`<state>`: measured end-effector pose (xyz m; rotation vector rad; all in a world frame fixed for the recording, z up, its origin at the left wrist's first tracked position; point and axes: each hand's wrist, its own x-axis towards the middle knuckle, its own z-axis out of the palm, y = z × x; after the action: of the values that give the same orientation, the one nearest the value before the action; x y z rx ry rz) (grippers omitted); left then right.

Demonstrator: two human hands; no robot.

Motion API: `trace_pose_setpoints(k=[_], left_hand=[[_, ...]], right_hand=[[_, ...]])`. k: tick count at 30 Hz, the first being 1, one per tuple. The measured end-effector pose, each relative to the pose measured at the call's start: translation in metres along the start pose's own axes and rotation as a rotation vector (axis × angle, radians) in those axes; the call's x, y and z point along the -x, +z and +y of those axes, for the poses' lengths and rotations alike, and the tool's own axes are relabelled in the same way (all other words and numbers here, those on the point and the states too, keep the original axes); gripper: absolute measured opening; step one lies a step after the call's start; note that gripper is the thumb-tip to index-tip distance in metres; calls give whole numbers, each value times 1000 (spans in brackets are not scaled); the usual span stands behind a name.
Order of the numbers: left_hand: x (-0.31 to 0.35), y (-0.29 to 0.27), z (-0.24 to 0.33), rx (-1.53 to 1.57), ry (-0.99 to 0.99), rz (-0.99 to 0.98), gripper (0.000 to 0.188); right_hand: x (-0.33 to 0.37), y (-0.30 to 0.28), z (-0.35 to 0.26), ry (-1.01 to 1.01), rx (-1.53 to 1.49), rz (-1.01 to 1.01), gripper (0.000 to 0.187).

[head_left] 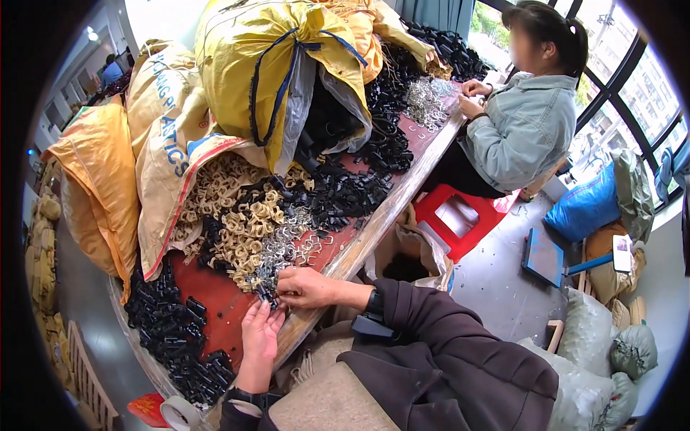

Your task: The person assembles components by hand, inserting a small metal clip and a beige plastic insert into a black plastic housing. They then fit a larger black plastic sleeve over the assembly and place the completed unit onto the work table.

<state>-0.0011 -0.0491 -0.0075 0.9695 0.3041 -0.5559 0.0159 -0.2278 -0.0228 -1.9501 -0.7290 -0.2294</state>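
My left hand (261, 333), palm turned up, has its fingertips closed on a small black plastic part (267, 293) at the table's near edge. From the right, my right hand (305, 287) meets it with thumb and fingers pinched together; whether a tiny piece is in that pinch is hidden. Just beyond my hands lies a heap of silvery metal hooks (284, 248). Beside it spreads a pile of beige plastic clips (248, 223). Black plastic pieces (334, 194) cover the tabletop farther back, and finished-looking black tubular parts (172, 323) are heaped at the left.
A large yellow sack (237, 65) spills black pieces onto the red table (215, 287). Woven sacks (154, 108) stand at left. A co-worker (521, 122) works at the far right side near a red stool (460, 219). A blue platform scale (544, 257) and sacks occupy the right floor.
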Motion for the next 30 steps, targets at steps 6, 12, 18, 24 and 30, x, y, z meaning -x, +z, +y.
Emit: trace_pose_setpoints(k=[6, 12, 18, 24, 30], left_hand=[[-18, -6, -7, 42, 44, -38, 16], [-30, 7, 4, 0, 78, -57, 16], [-26, 2, -3, -28, 22, 25, 18], [-18, 5, 7, -44, -11, 10, 21], [-22, 1, 4, -64, -68, 56, 18]], right_hand=[[0, 3, 1, 60, -22, 76, 12], [-5, -11, 7, 129, -65, 215, 8], [6, -40, 23, 271, -45, 116, 8], [-5, -45, 30, 174, 282, 100, 11], [-9, -25, 52, 212, 610, 52, 8]])
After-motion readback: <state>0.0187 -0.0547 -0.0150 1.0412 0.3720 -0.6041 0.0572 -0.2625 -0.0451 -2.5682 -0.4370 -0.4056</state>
